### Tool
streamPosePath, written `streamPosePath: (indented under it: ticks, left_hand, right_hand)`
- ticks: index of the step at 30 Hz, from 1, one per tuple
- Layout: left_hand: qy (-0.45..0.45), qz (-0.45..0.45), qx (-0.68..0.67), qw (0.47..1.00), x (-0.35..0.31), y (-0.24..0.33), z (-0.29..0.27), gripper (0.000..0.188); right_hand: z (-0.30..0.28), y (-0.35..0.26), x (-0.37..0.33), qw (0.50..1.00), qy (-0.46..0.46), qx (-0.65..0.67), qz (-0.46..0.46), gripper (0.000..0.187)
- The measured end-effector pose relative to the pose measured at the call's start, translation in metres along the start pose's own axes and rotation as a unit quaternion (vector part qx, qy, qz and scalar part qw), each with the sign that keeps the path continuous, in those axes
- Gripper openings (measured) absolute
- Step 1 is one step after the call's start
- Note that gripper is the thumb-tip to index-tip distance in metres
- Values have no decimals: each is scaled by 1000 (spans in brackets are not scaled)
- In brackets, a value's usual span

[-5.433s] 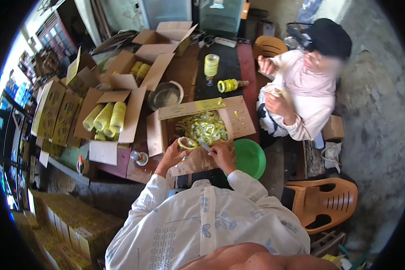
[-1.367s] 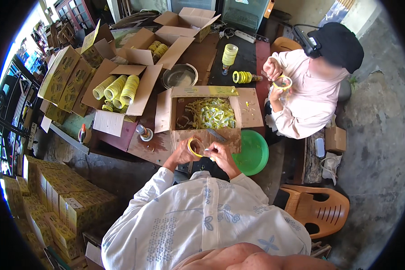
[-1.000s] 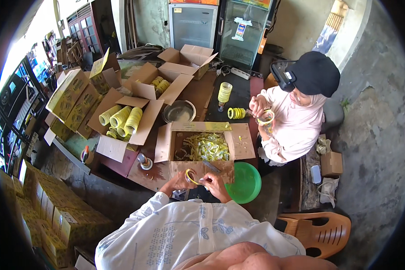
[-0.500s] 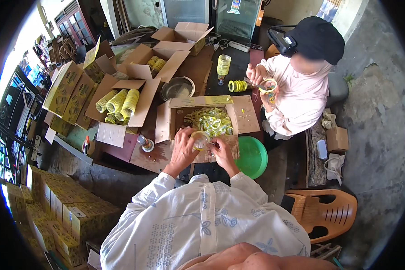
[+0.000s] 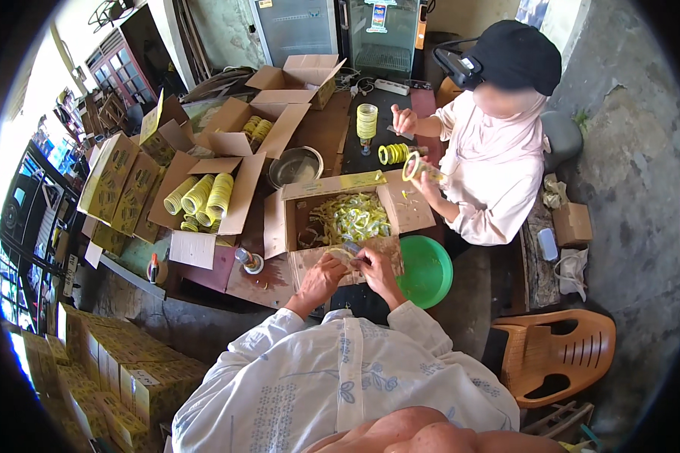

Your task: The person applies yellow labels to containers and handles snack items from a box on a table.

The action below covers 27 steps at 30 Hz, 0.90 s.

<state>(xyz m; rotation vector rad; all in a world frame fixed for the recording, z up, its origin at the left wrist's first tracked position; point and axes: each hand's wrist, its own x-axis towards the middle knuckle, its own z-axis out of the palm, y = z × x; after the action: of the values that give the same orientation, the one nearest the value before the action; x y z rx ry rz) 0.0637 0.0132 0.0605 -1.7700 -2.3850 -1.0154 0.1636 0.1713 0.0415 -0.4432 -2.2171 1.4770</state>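
Observation:
At the near edge of an open cardboard box (image 5: 291, 194), my left hand (image 5: 321, 279) holds a clear plastic cup (image 5: 341, 255) with a yellowish rim, tilted on its side. My right hand (image 5: 378, 273) is closed at the cup's right side, fingers pinching a small grey blade-like piece (image 5: 352, 247), whose exact kind I cannot make out. Behind both hands, the box contains a heap of yellow and whitish strips (image 5: 355, 215).
A green basin (image 5: 427, 272) is beside my right forearm. Boxes of stacked yellow-rimmed cups (image 5: 219, 195), a metal bowl (image 5: 295, 167) and a small jar (image 5: 249, 260) are leftward. Across on the right, a person (image 5: 491, 166) holds another cup (image 5: 423, 170). An orange chair (image 5: 555, 355) stands lower right.
The cup has turned from showing its round opening to lying on its side, and my hands have drawn slightly nearer to me. The other person's hands have moved apart.

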Motion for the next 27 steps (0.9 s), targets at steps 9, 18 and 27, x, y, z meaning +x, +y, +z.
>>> streamPosePath:
  ticks: [9, 18, 27]
  left_hand:
    - [54, 20, -55, 997, 11, -15, -17, 5]
    - [142, -153, -57, 976, -24, -49, -60, 11]
    - [131, -168, -99, 972, -15, -37, -31, 14]
  right_hand:
    - [2, 44, 40, 999, -26, -39, -8, 23]
    - [-54, 33, -2, 839, -313, 376, 237, 88]
    - [-22, 49, -35, 685, -332, 586, 277, 97]
